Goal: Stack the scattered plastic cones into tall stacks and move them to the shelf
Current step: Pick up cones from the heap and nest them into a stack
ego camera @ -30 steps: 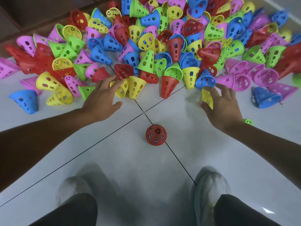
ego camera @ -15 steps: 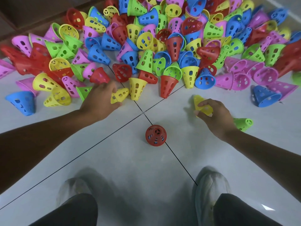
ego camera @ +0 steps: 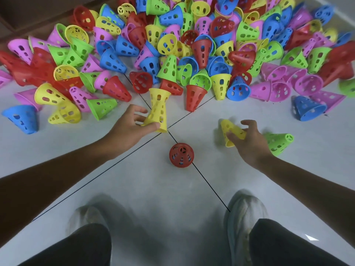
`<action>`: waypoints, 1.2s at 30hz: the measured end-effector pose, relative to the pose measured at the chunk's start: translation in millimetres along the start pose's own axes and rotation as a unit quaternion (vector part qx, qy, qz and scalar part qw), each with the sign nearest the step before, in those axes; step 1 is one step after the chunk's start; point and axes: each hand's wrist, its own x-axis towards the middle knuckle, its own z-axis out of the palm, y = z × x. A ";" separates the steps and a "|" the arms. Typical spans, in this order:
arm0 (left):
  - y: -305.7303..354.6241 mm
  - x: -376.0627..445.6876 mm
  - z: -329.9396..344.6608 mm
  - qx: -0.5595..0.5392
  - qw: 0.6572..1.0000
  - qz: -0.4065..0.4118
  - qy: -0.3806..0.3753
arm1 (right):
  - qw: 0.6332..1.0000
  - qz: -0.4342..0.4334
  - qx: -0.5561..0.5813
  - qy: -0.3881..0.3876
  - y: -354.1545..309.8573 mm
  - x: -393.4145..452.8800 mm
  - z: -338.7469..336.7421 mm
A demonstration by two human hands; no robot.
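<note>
On floor | left hand (ego camera: 128, 126) fingers grip yellow perforated cone (ego camera: 159, 110) | right hand (ego camera: 249, 141) fingers hold yellow cone (ego camera: 228, 129)

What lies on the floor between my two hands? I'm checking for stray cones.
Head view: only bare tile; the lone red cone sits nearer than left hand and right hand.

A pale, glossy tiled floor (ego camera: 157, 189) spreads out under everything, crossed by thin dark grout lines (ego camera: 209, 184) that meet just below and between the fingers. Well below the fingers, at the near edge, stand two light-coloured shoes, both blurred: the left shoe (ego camera: 86, 217) and the right shoe (ego camera: 244, 212), each topped by a dark trouser leg (ego camera: 288, 244). Far above the fingers, at the upper left, sits a strip of dark brown wood (ego camera: 28, 14).
</note>
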 end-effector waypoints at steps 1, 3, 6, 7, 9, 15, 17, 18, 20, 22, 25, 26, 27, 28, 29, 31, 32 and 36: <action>5.1 -5.3 6.0 -0.021 1.000 0.004 -0.012 | 1.000 0.003 -0.002 -0.001 -0.2 -0.7 -0.4; 13.9 -14.0 18.2 -0.038 0.998 0.022 -0.039 | 1.000 0.015 0.011 0.001 -1.3 -0.4 -1.1; 19.7 -21.8 32.6 -0.024 0.995 0.048 -0.082 | 0.997 0.046 0.064 -0.005 -6.1 0.0 -1.4; 19.6 -23.6 35.8 -0.011 0.994 0.053 -0.093 | 0.994 0.061 0.092 -0.009 -6.7 0.8 -1.0; 17.2 -26.5 41.9 0.012 0.993 0.062 -0.102 | 0.982 0.094 0.164 -0.020 -8.0 1.7 -0.6; 0.3 -33.5 52.5 0.170 0.968 0.157 -0.094 | 0.912 0.114 0.387 -0.072 -21.1 -8.2 4.6; -7.1 -33.2 54.0 0.202 0.955 0.189 -0.105 | 0.901 0.098 0.412 -0.093 -31.2 -18.6 7.3; -11.3 -32.0 54.8 0.213 0.950 0.199 -0.113 | 0.897 0.087 0.420 -0.104 -36.7 -23.9 8.8; -17.6 -30.3 55.9 0.218 0.947 0.200 -0.122 | 0.900 0.056 0.413 -0.125 -48.5 -34.1 11.8; -22.1 -28.4 54.6 0.220 0.948 0.195 -0.119 | 0.925 0.014 0.355 -0.134 -56.3 -41.9 15.3; -27.3 -24.0 47.8 0.219 0.949 0.195 -0.113 | 0.944 -0.048 0.285 -0.160 -63.5 -52.3 19.8; -29.4 -22.1 45.0 0.219 0.949 0.197 -0.112 | 0.945 -0.063 0.273 -0.169 -64.5 -55.3 21.8; -31.8 -19.8 41.8 0.223 0.948 0.199 -0.109 | 0.947 -0.075 0.257 -0.177 -64.2 -57.1 24.3; -34.6 -16.7 38.2 0.231 0.947 0.198 -0.104 | 0.950 -0.085 0.239 -0.184 -63.5 -58.6 27.8; -37.2 -13.4 34.3 0.238 0.946 0.196 -0.096 | 0.954 -0.097 0.215 -0.186 -62.0 -59.4 31.3; -40.6 -6.0 25.6 0.235 0.950 0.191 -0.073 | 0.963 -0.124 0.157 -0.182 -58.1 -59.9 38.9; -41.1 -2.3 21.8 0.231 0.952 0.193 -0.059 | 0.966 -0.143 0.123 -0.176 -56.0 -60.1 41.8; -36.9 11.9 9.6 0.232 0.950 0.209 -0.011 | 0.962 -0.224 0.026 -0.155 -50.2 -58.5 49.0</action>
